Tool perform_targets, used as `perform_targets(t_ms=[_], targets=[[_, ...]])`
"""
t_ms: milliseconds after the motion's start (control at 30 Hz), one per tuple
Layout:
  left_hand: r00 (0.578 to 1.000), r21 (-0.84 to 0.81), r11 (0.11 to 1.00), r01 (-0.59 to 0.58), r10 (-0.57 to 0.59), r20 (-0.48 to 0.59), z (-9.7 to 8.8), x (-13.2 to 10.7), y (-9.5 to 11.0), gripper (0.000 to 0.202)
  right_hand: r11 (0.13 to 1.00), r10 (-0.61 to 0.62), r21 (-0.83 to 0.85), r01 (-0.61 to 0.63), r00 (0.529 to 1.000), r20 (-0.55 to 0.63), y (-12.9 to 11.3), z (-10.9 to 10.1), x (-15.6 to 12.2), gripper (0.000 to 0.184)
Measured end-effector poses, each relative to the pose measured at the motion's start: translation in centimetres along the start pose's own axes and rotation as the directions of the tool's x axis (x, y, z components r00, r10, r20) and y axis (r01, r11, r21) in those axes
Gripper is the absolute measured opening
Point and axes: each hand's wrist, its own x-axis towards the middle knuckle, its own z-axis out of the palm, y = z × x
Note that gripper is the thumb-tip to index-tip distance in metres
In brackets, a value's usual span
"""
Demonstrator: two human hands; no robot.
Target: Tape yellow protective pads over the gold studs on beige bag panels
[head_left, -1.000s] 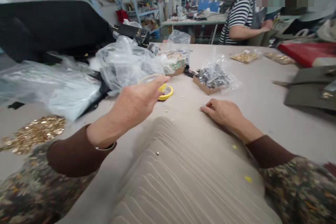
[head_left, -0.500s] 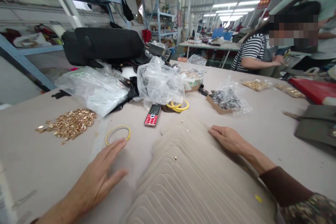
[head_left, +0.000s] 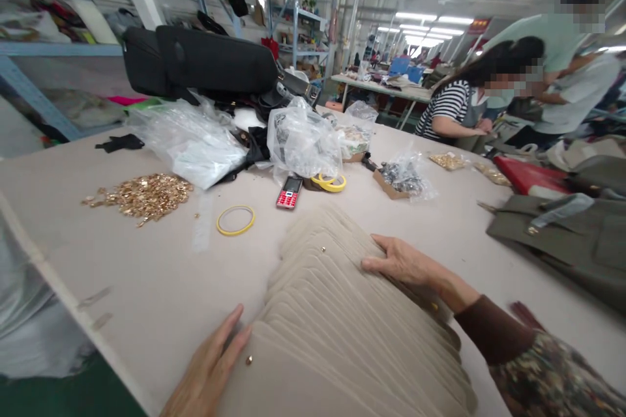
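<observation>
A fanned pile of flat grey-beige panels (head_left: 337, 313) with rounded corners lies in front of me. Small shiny metal studs show on it, one near its far end and one on the top panel close to my left hand. My left hand (head_left: 212, 365) is open at the pile's near left edge, its fingertips at the border of the top panel. At the right edge lies my right hand (head_left: 405, 264), thumb and forefinger apart on the panels. Its other fingers are partly hidden.
Past the pile lie a red phone (head_left: 289, 193), a yellow tape roll (head_left: 235, 232) and a heap of gold metal pieces (head_left: 151, 195). Plastic bags (head_left: 303, 143) and a black bag (head_left: 215, 62) stand behind. At right are a grey-green handbag (head_left: 548, 228) and a seated person (head_left: 447, 111).
My left hand has come nearer, to the pile's left edge. The panels are more spread toward me. My right hand's thumb now stands apart from the forefinger. The view has shifted.
</observation>
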Motion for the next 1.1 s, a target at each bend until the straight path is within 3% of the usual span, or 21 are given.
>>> perform_targets(t_ms=[167, 300, 467, 633, 767, 867, 967, 1033, 1100], targets=[[0.999, -0.006, 1.0, 0.001, -0.002, -0.039, -0.4, -0.1, 0.6, 0.116, 0.993, -0.049, -0.099, 0.059, 0.994, 0.093, -4.7, 1.7, -3.2, 0.049], [0.999, -0.057, 0.998, 0.024, -0.025, -0.023, -0.5, -0.4, 0.9, 0.116, 0.955, -0.006, -0.291, 0.047, 0.99, 0.142, -8.3, 3.7, -5.6, 0.067], [0.999, -0.119, 0.992, 0.051, -0.052, -0.011, -1.2, -0.2, 1.8, 0.111, 0.877, -0.001, -0.475, 0.077, 0.987, 0.158, -11.8, 7.1, -8.4, 0.094], [0.994, -0.207, 0.973, 0.1, -0.105, -0.014, -1.3, -0.1, 2.4, 0.11, 0.844, 0.017, -0.533, 0.058, 0.991, 0.134, -14.4, 10.8, -10.8, 0.122], [0.989, -0.252, 0.962, 0.106, -0.128, -0.069, -0.5, -0.5, 2.1, 0.106, 0.839, 0.014, -0.54, 0.066, 0.99, 0.143, -16.1, 12.8, -12.2, 0.116], [0.977, -0.16, 0.982, 0.1, -0.128, -0.173, -0.9, -0.6, 2.4, 0.108, 0.79, -0.024, -0.606, 0.091, 0.993, 0.118, -16.3, 12.9, -12.4, 0.103], [0.958, 0.071, 0.997, -0.041, 0.059, -0.28, -3.3, 0.4, 4.2, 0.109, 0.758, -0.07, -0.642, 0.115, 0.993, 0.096, -15.6, 12.0, -12.0, 0.104], [0.945, 0.181, 0.95, -0.253, 0.283, -0.164, -5.6, 2.3, 6.2, 0.105, 0.741, -0.122, -0.655, 0.147, 0.989, 0.084, -14.8, 11.5, -11.7, 0.104], [0.905, 0.179, 0.888, -0.424, 0.424, 0.039, -7.7, 4.9, 8.3, 0.107, 0.725, -0.175, -0.665, 0.179, 0.982, 0.074, -14.3, 11.4, -11.4, 0.096]])
